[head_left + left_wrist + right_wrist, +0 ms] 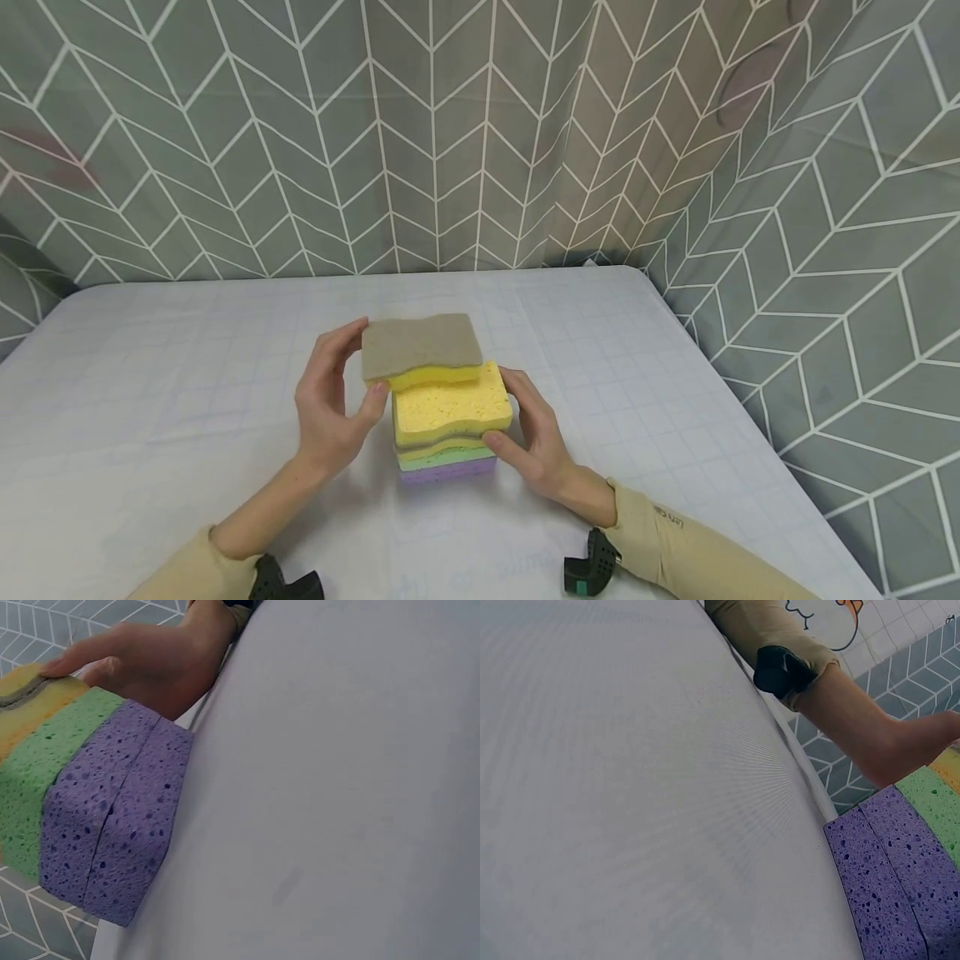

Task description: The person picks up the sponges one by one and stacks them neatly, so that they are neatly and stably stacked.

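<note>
My left hand holds a grey-topped yellow sponge by its left side, thumb at the front corner and fingers behind. That sponge sits over the back of a sponge stack, shifted left; whether it touches the stack I cannot tell. My right hand grips the right side of the upper yellow sponge, thumb at its front corner. Below lie another yellow layer, a green sponge and, at the bottom, purple sponges. Two purple layers show in the left wrist view, beyond them the right hand.
A white cloth covers the table, and the stack stands near its middle. Grey curtains with white chevron lines hang behind the table and along its right side. Both wrists wear a black device.
</note>
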`<state>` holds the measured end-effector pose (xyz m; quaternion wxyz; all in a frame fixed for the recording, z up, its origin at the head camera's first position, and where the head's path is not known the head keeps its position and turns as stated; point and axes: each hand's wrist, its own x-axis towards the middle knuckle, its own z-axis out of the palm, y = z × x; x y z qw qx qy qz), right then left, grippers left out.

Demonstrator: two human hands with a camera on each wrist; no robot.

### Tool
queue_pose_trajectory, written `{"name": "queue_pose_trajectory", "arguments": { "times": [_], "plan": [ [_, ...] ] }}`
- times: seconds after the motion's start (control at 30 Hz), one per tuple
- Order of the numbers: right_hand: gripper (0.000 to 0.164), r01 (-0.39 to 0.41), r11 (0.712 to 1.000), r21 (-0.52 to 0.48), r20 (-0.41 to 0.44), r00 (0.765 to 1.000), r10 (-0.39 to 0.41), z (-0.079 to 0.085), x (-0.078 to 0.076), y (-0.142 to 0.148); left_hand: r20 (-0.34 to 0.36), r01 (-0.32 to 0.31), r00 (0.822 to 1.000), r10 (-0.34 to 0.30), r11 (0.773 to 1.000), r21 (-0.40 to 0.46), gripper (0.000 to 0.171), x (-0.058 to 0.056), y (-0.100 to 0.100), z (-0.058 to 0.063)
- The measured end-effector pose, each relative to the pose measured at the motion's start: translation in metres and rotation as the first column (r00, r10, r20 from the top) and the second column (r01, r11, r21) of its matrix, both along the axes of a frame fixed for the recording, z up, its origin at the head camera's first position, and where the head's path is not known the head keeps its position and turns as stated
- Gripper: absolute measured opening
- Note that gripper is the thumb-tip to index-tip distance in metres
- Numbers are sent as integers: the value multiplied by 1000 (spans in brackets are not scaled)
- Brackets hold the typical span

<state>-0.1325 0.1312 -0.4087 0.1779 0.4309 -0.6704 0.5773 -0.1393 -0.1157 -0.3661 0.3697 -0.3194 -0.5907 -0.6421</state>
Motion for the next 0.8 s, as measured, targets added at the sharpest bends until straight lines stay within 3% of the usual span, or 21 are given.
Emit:
{"name": "queue_pose_trajectory", "arguments": {
  "times": [0.2,0.5,0.8],
  "plan": [
    [63,-1,1000,-4,-3,1000,1,0,-1,0,-47,-5,999,5,1000,-2,58,1,5,-3],
    [63,-4,1000,-7,-6,1000,4,-1,-1,0,-61,-26,998,26,1000,-12,59,5,9,-8],
    [62,-6,1000,-14,-21,1000,6,-1,-2,0,-144,-21,989,22,1000,6,61,8,19,-8]
  ]
}}
